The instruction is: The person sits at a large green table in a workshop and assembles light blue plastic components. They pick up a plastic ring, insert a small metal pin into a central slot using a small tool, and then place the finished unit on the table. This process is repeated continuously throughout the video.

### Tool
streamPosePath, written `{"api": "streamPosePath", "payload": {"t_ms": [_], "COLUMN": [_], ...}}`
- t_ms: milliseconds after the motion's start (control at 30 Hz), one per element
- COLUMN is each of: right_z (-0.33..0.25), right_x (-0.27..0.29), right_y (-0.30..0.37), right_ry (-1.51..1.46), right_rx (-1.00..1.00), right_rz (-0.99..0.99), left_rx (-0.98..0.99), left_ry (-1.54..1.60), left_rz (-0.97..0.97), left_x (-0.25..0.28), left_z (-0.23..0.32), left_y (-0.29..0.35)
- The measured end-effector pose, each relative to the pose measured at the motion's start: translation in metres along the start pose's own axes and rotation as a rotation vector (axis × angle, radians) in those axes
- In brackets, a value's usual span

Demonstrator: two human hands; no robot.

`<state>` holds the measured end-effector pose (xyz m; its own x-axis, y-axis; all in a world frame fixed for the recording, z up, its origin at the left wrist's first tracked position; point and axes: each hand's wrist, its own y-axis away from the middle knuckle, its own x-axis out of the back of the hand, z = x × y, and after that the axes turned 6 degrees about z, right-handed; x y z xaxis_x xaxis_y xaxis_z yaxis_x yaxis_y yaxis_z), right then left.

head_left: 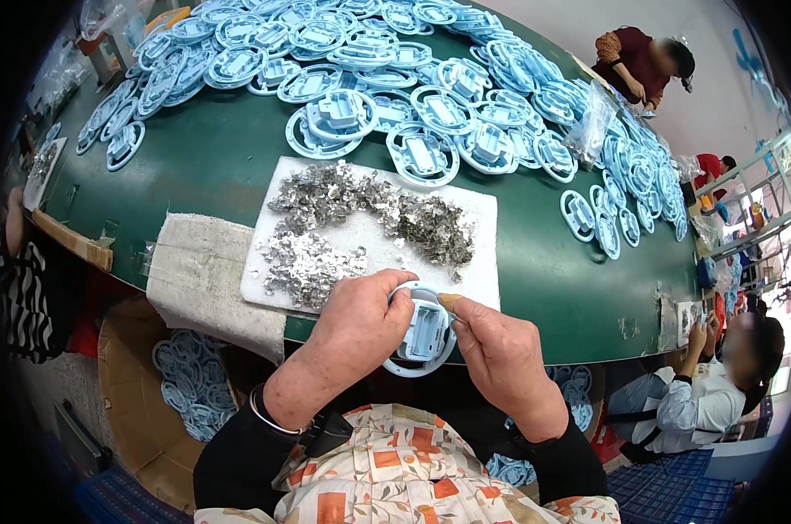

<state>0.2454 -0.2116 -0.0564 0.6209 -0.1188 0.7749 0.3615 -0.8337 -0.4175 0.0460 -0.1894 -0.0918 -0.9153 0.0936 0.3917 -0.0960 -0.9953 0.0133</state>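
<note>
Between my two hands, just off the table's near edge, is a light blue plastic ring-shaped part (pixel 425 332) with a rectangular battery-like box in its middle. My left hand (pixel 361 319) is closed on its left rim, thumb and fingers pinching it. At the upper right of the rim, my right hand (pixel 500 349) is closed in a pinch; whether a small piece sits between its fingertips is hidden. Right beyond my hands lies a white foam sheet (pixel 387 253) bearing heaps of small silvery metal clips (pixel 430 227).
A large pile of similar blue parts (pixel 334 113) covers the far side of the green table (pixel 535 262). A beige cloth (pixel 205 271) lies left of the foam. Below stands a cardboard box (pixel 134 384) holding more blue parts. Other people sit at the right (pixel 701 384) and far right (pixel 640 65).
</note>
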Motion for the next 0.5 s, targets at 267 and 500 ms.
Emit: {"api": "streamPosePath", "payload": {"t_ms": [267, 500], "right_z": [0.001, -0.003], "right_x": [0.007, 0.011], "right_y": [0.004, 0.001], "right_ry": [0.203, 0.335], "right_rx": [0.016, 0.088], "right_rz": [-0.135, -0.173], "left_rx": [-0.010, 0.000], "left_ry": [-0.020, -0.034], "left_rz": [0.015, 0.018], "left_x": [-0.001, -0.001], "left_z": [-0.001, -0.001], "left_y": [-0.002, -0.003]}}
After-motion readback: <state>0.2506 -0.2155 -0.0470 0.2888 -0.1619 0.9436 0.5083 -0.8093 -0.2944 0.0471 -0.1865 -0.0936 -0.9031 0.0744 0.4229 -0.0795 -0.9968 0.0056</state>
